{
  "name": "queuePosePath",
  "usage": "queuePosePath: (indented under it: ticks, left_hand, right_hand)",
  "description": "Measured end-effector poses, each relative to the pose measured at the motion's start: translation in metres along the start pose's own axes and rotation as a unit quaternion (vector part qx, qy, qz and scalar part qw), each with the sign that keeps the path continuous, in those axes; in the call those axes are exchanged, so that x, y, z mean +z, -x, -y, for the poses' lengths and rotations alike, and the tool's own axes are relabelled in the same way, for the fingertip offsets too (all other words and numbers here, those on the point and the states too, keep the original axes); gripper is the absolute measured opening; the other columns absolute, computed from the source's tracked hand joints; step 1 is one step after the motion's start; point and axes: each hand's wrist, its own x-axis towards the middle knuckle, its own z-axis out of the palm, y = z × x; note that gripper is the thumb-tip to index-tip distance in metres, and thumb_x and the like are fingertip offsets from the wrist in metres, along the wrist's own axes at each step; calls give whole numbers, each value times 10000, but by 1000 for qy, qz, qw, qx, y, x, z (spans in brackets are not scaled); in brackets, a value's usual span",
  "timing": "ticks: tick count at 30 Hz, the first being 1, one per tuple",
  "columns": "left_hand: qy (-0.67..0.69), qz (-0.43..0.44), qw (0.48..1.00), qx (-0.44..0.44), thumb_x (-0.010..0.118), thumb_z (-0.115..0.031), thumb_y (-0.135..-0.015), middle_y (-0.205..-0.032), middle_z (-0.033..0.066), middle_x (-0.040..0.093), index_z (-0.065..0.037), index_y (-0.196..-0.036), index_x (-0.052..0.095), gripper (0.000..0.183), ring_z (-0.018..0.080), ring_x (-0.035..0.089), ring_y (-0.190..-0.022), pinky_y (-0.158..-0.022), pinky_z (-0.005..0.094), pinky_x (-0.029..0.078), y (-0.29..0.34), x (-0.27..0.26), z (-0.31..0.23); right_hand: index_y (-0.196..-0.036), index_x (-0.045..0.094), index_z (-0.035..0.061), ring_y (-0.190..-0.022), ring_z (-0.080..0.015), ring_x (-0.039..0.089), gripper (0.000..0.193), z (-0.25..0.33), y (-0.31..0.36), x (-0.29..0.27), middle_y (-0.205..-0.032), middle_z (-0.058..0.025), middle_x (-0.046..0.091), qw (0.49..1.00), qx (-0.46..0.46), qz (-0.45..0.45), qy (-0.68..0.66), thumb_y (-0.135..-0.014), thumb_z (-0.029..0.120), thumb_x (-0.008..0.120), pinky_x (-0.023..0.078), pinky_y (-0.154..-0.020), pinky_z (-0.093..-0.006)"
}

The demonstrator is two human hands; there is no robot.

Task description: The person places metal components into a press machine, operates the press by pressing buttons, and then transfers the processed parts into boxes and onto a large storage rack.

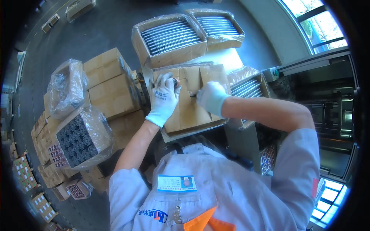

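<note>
Directly in front of me is a cardboard box [185, 115], its top covered by cardboard flaps. My left hand [163, 96], in a white glove, rests over the left part of the cardboard. Its fingers are closed round a small round part [176, 82] with a dark end and a coppery side. Also gloved in white, my right hand [212, 98] is curled over the right part of the box. Something small and dark shows at its fingertips, too little of it to name.
Beyond are two plastic-lined cartons of metal rods [169, 36] [217, 26]. More rods fill a carton [246, 88] at right, beside dark machinery [327, 115]. Stacked cartons [111, 84] and a plastic-wrapped box of dark tubular parts [79, 140] stand at left.
</note>
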Motion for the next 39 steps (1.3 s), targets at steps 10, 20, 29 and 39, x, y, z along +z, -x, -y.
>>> queuePosePath:
  ticks: [10, 20, 29, 39]
  left_hand:
    - [26, -40, 999, -8, 749, -129, -843, -1212, 173, 592, -51, -1033, 529, 302, 379, 586, -1124, -920, 472, 496, 1, -1, 7]
    - [296, -74, 936, -173, 721, -160, -925, -1070, 104, 650, -36, -1009, 592, 197, 226, 631, -962, -835, 361, 508, -6, -34, -12]
    - [598, 65, 737, -308, 610, -220, -1009, -1033, 69, 660, -8, -1162, 624, 262, 164, 650, -905, -894, 346, 537, -26, -45, -60]
    - [608, 373, 635, -295, 723, -209, -935, -912, 95, 723, -6, -1084, 662, 259, 207, 725, -773, -746, 378, 623, -14, 99, -294]
  right_hand:
    - [-1118, 726, 170, -746, -194, 706, 238, -98, 72, -62, -839, -50, 725, 984, 51, -131, -106, -894, 218, 660, 561, -668, -331]
    - [-1257, 611, 70, -784, -326, 699, 336, -138, -157, 17, -888, -192, 693, 808, 242, -502, -191, -942, 116, 503, 552, -691, -474]
    - [-1343, 572, 132, -1207, -384, 569, 495, -94, -76, 72, -1338, -252, 565, 642, 175, -626, -407, -878, 277, 655, 435, -1039, -487]
    - [-1448, 424, 11, -1351, -366, 466, 722, -58, 315, 442, -1425, -226, 491, 274, 639, -567, -442, -845, 246, 742, 377, -1129, -408]
